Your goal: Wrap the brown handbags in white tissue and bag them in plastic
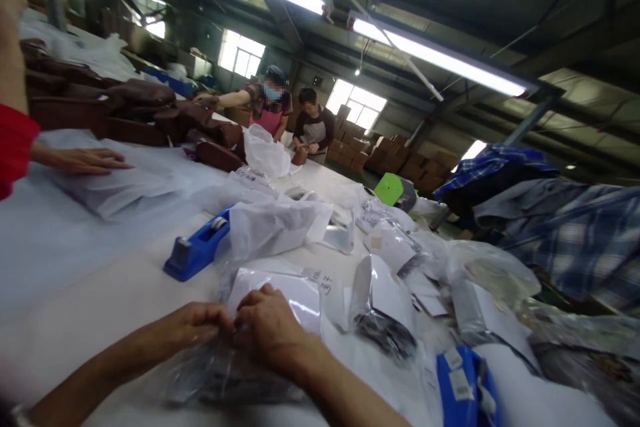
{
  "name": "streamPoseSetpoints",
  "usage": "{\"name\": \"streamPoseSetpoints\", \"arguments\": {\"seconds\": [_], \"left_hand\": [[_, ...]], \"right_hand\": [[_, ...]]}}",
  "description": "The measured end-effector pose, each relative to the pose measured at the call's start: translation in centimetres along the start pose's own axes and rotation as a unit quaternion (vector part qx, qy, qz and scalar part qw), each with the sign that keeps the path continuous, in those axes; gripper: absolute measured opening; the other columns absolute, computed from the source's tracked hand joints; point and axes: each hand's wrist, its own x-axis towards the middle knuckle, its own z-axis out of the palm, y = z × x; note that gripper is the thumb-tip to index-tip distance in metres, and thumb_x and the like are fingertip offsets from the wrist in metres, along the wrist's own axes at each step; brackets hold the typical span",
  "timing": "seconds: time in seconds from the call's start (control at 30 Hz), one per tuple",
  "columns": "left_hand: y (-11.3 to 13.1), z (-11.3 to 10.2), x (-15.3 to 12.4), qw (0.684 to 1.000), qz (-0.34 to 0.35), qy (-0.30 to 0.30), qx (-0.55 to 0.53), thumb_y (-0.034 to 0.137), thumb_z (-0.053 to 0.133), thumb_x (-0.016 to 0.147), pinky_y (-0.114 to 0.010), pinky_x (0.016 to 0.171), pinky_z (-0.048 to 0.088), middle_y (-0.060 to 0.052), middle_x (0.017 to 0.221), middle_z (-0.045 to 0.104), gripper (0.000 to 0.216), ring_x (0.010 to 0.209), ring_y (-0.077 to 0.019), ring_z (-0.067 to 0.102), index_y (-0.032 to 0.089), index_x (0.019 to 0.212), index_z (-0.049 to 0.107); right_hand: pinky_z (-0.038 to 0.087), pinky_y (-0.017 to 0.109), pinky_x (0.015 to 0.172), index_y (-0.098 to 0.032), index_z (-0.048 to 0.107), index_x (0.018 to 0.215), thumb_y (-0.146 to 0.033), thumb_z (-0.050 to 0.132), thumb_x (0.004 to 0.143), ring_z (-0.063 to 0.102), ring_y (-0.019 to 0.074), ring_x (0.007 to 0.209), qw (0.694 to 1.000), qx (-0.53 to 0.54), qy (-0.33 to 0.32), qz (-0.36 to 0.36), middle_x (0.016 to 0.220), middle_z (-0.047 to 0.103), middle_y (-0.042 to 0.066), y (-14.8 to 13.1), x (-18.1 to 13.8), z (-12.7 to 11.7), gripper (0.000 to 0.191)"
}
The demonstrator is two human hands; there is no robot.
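Note:
My left hand [193,325] and my right hand [269,329] meet at the near edge of a white table [90,307]. Both have their fingers curled and pinched on a clear plastic bag [220,373] with dark contents. The bag lies under and between the hands. Just behind my fingers lies a flat white packet in plastic [295,293]. A blue tape dispenser [197,250] stands a little further back on the left.
Several plastic-wrapped packets [385,293] are scattered to the right, with a blue object [465,387] near the front. Another person's hand [83,160] rests on white sheets at left. Brown leather bags [140,110] pile up behind. Two people [290,117] work at the far end. Plaid cloth [565,227] lies at right.

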Motion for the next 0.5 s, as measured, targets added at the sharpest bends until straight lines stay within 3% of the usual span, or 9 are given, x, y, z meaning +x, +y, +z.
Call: {"name": "streamPoseSetpoints", "arguments": {"seconds": [0.03,0.2,0.37,0.5], "left_hand": [[0.4,-0.3,-0.1,0.999,0.027,-0.029,-0.016,0.038,0.046,0.081,-0.03,0.077,0.049,-0.002,0.089,0.072,0.027,0.086,-0.0208,0.066,0.019,0.089,0.062],[1.3,0.0,0.3,0.993,0.024,0.014,0.114,0.042,0.051,0.084,-0.025,0.067,0.046,-0.002,0.082,0.068,0.024,0.079,-0.0202,0.065,0.019,0.089,0.055],[2.4,0.8,0.9,0.974,0.019,0.005,0.224,0.045,0.059,0.082,-0.03,0.075,0.045,-0.003,0.102,0.071,0.029,0.092,-0.0259,0.066,0.023,0.101,0.059],[3.2,0.9,1.6,0.96,0.0,-0.018,0.28,0.043,0.066,0.078,-0.031,0.074,0.047,-0.006,0.108,0.072,0.038,0.097,-0.0304,0.067,0.025,0.111,0.06]], "right_hand": [[0.045,0.029,0.082,-0.028,0.074,0.094,-0.038,0.068,0.085,0.059,0.0197,0.095,1.0,0.0,-0.009,-0.002,0.105,0.072,-0.005,0.0,0.0,-0.4,0.015],[0.039,0.032,0.078,-0.023,0.075,0.085,-0.028,0.069,0.085,0.058,0.0198,0.09,0.998,0.024,-0.039,-0.044,0.087,0.073,0.001,0.1,-0.3,-2.4,0.008],[0.036,0.033,0.08,-0.024,0.074,0.081,-0.023,0.068,0.086,0.059,0.0197,0.092,0.992,0.011,-0.067,-0.103,0.085,0.074,0.001,0.1,-0.3,-4.2,0.007],[0.035,0.033,0.082,-0.023,0.071,0.075,-0.018,0.068,0.084,0.059,0.0187,0.089,0.986,-0.005,-0.09,-0.141,0.082,0.073,0.0,0.3,0.2,-4.8,0.01]]}}
